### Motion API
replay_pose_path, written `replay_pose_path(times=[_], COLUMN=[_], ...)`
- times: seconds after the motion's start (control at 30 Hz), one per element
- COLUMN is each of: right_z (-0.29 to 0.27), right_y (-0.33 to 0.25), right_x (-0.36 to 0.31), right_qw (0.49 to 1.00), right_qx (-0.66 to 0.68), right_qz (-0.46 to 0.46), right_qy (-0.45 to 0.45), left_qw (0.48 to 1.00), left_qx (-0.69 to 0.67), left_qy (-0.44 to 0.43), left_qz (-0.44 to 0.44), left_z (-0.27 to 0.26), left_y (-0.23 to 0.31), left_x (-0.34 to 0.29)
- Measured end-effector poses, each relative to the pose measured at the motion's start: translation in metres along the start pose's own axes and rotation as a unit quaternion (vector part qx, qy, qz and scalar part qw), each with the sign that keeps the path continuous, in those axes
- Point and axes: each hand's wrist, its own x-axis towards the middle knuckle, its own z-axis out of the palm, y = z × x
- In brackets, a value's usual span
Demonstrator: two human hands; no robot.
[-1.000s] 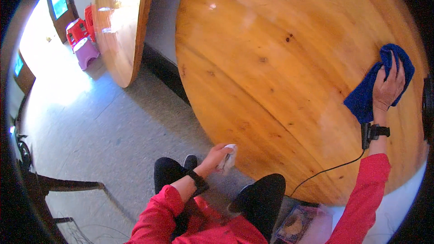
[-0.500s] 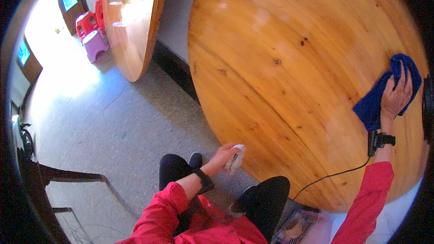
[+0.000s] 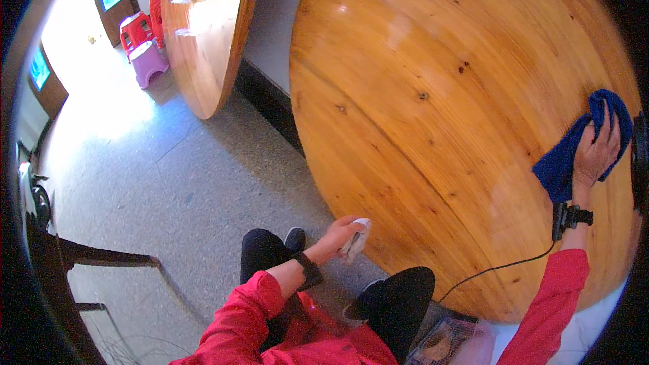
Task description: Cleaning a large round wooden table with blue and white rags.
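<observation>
A large round wooden tabletop (image 3: 405,135) with knots and a glossy finish fills the right half of the view. On its right side my right hand (image 3: 597,150) presses a dark blue cloth (image 3: 562,162) against the wood, fingers bent over it. My left hand (image 3: 336,238) is closed around a crumpled whitish cloth or tissue (image 3: 356,238), held near the tabletop's lower left edge. A black band sits on each wrist, and a thin dark cable (image 3: 497,268) runs from the right one across the wood.
Another round wooden top (image 3: 209,61) stands on edge at the upper left. Red stools (image 3: 137,30) and a purple stool (image 3: 148,64) are beyond it. A clear plastic container (image 3: 449,345) lies below the large tabletop. Dark wooden legs (image 3: 111,255) jut in at lower left.
The whole view has shifted slightly, moving the scene a little to the right. Both hands keep their cloths, and the blue cloth stays at about the same place on the wood.
</observation>
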Motion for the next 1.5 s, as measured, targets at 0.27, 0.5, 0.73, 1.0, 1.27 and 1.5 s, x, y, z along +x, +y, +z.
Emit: replay_pose_path(times=[0.27, 0.5, 0.73, 1.0, 1.27, 1.5], right_z=[0.003, 0.004, 0.002, 0.004, 0.002, 0.004], right_y=[0.003, 0.005, 0.005, 0.007, 0.005, 0.005], right_x=[-0.002, -0.001, 0.002, -0.006, -0.001, -0.003], right_qw=[1.000, 1.000, 1.000, 1.000, 1.000, 1.000], right_qx=[0.000, -0.004, 0.001, -0.007, 0.003, -0.010], right_qz=[-0.006, -0.021, -0.024, -0.022, -0.021, -0.009], right_qy=[0.005, 0.015, 0.018, 0.018, 0.016, 0.004], left_qw=[1.000, 1.000, 1.000, 0.999, 1.000, 0.999], left_qx=[-0.022, 0.003, 0.020, 0.048, 0.031, 0.041], left_qy=[-0.001, 0.004, 0.000, 0.006, 0.003, -0.003], left_qz=[0.003, 0.006, 0.003, 0.014, -0.001, 0.007], left_z=[-0.002, -0.001, 0.001, 0.006, 0.000, 0.002], left_y=[-0.010, -0.009, -0.003, -0.001, -0.009, -0.005], left_x=[0.008, 0.006, 0.000, -0.001, 0.007, 0.001])
